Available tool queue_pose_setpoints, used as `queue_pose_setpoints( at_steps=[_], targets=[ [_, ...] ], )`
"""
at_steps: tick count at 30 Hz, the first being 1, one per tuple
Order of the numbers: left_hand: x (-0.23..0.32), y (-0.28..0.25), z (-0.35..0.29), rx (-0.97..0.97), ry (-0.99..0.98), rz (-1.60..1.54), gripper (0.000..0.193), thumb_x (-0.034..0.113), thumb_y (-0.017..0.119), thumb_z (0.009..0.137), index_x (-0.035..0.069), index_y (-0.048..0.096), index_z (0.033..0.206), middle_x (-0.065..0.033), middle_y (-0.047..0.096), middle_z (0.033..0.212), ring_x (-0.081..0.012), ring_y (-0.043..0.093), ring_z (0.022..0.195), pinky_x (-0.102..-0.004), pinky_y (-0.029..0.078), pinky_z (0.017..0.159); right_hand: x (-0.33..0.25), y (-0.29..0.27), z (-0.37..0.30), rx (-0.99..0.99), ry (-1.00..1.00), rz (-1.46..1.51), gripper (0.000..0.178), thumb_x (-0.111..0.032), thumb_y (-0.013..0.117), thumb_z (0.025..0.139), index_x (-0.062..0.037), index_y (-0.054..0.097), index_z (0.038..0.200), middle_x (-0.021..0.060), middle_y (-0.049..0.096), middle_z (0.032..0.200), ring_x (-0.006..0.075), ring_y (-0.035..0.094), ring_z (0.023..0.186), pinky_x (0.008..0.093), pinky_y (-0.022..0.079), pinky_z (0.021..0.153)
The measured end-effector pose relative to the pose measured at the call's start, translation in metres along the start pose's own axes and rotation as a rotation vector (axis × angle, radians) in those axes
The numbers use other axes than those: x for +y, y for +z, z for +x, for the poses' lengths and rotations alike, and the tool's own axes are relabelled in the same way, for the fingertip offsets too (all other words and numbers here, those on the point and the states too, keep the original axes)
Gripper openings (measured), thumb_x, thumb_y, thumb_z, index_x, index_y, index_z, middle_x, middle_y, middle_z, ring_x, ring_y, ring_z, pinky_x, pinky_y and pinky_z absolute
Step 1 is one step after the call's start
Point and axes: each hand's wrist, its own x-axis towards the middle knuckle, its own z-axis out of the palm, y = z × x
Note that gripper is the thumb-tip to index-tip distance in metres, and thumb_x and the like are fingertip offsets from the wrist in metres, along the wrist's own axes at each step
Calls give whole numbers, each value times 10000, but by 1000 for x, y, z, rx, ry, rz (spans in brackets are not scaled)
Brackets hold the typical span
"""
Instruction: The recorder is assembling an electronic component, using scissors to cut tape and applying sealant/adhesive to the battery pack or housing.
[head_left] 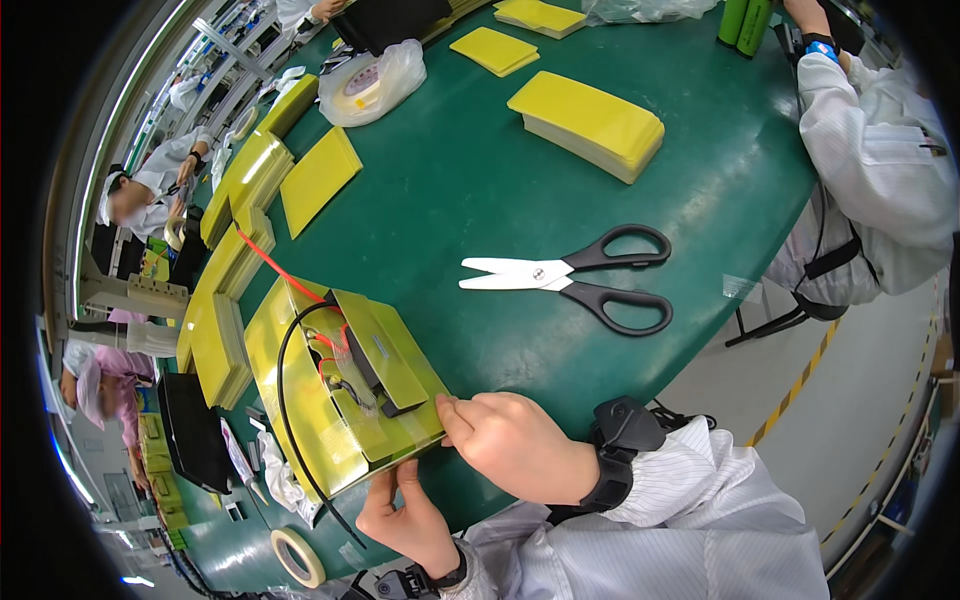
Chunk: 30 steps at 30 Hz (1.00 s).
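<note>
A box-like pack wrapped in glossy yellow sheet (pixel 320 430) rests on the green table in front of me. Red and black wires and clear tape show in the opening on its top, and one black cable loops over its side. With fingers bent, my right hand (pixel 520 447) pinches the pack's near right corner. Below it, my left hand (pixel 412 518) grips the near edge between thumb and fingers; part of its grip is hidden under the pack. Black-handled scissors (pixel 572 277) lie with blades slightly apart, beyond my right hand.
Stacks of yellow sheets lie at the far middle (pixel 590 125) and along the left (pixel 225 330). A tape roll (pixel 297 557) sits near the left front edge, and a plastic bag (pixel 372 85) stands farther back. At the right, a co-worker's sleeve (pixel 870 150) reaches the table beside green cylinders (pixel 745 25).
</note>
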Motion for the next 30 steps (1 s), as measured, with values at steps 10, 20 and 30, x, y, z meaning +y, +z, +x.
queue_pose_setpoints(
  at_steps=[10,20,30],
  targets=[
    [-1,1,-3,25,29,63,89,-48,630,802,-115,644,860,-18,605,674,-48,485,612,-211,424,547,-3,-3,1,-104,-38,-71,397,-30,587,687,165,559,1032,113,571,695,199,591,582,283,494,499],
    [1,1,-5,54,70,103,85,2,640,780,-76,642,815,-127,565,552,-86,445,504,-265,379,486,-6,-2,-1,-81,-38,-86,390,-7,610,697,159,561,1046,110,576,693,198,597,585,300,491,495],
    [-5,-4,-17,-65,62,-296,514,-7,600,808,-88,419,1282,-274,617,1019,-402,633,914,-377,503,772,-24,-5,-8,260,77,176,406,-79,722,758,36,584,1122,174,673,882,272,678,721,306,533,627]
  ],
)
